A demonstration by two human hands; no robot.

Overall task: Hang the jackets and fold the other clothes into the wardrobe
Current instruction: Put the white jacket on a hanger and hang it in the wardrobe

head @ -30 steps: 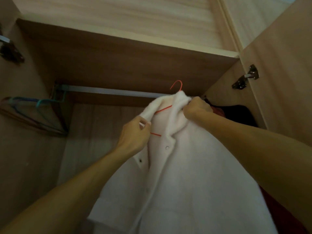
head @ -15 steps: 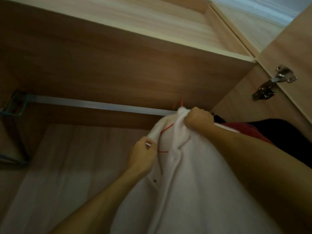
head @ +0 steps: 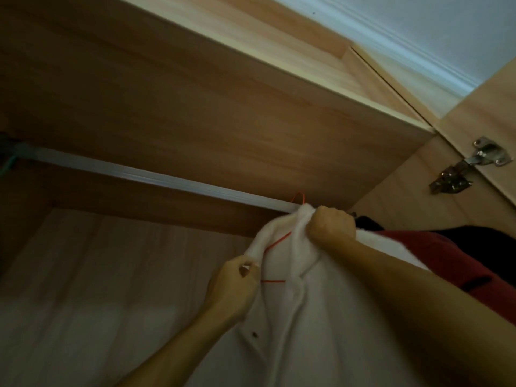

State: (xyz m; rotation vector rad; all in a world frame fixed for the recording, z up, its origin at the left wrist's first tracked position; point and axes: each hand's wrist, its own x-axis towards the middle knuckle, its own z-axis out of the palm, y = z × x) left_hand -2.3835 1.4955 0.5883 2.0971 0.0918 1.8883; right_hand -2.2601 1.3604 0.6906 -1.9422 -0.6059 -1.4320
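Observation:
A white fleece jacket (head: 315,325) hangs on a thin red wire hanger (head: 275,243) inside the wardrobe. The hanger's hook (head: 298,197) sits at the metal rail (head: 145,178), right at its right end. My right hand (head: 331,226) grips the jacket's collar just below the hook. My left hand (head: 236,283) pinches the jacket's left front edge near the shoulder. A red garment (head: 435,250) and a black one (head: 480,238) hang to the right, behind my right forearm.
The wardrobe's top shelf board (head: 223,113) runs just above the rail. A metal door hinge (head: 469,166) sits on the open right door. A teal hanger hook (head: 8,163) shows at the rail's far left. The wardrobe's back panel (head: 97,275) is pale wood.
The view has tilted up and the jacket has risen with both hands toward the rail; the red hook now sits at the rail. Both hands keep their hold.

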